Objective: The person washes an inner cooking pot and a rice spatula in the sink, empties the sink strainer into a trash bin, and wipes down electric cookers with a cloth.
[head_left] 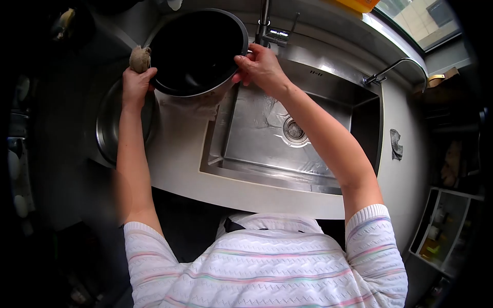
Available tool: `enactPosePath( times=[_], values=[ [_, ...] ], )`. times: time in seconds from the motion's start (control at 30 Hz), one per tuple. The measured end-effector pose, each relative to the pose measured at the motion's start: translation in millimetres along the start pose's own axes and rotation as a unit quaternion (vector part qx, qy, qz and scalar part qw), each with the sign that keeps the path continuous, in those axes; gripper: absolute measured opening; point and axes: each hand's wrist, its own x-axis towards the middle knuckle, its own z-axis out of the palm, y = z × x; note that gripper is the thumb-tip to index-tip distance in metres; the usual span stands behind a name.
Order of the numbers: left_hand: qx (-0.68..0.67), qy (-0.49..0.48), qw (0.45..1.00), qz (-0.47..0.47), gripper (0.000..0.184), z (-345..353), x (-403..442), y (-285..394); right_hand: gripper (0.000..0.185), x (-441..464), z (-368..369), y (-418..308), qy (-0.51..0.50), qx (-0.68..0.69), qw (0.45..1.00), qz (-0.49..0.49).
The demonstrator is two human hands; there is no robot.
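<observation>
A wide, deep pot with a black inside and a thin pale rim is held up over the counter, left of the sink, its opening facing me. My left hand is closed at its left side, thumb by the rim. A beige, rough-looking scrubber sticks up from the same hand against the pot's side. My right hand grips the pot's right edge, thumb on the rim and fingers behind. Under the pot lies a pale crumpled cloth, partly covered. The pot's underside is hidden.
A stainless sink with a round drain lies wet below my right arm. Behind it rise a chrome tap and a thin curved spout. A round metal pan sits under my left forearm. A grey rag lies right.
</observation>
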Motion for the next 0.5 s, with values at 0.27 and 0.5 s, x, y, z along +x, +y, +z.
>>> enactPosePath(
  times=[0.27,0.5],
  values=[
    [0.181,0.063,0.978,0.079,0.019,-2,-9,21,0.046,-18,-17,6,0.000,0.048,0.998,0.049],
    [0.078,-0.008,0.984,0.157,0.029,19,-139,14,0.035,-122,-95,146,-0.001,-0.012,0.926,0.377]
  ],
)
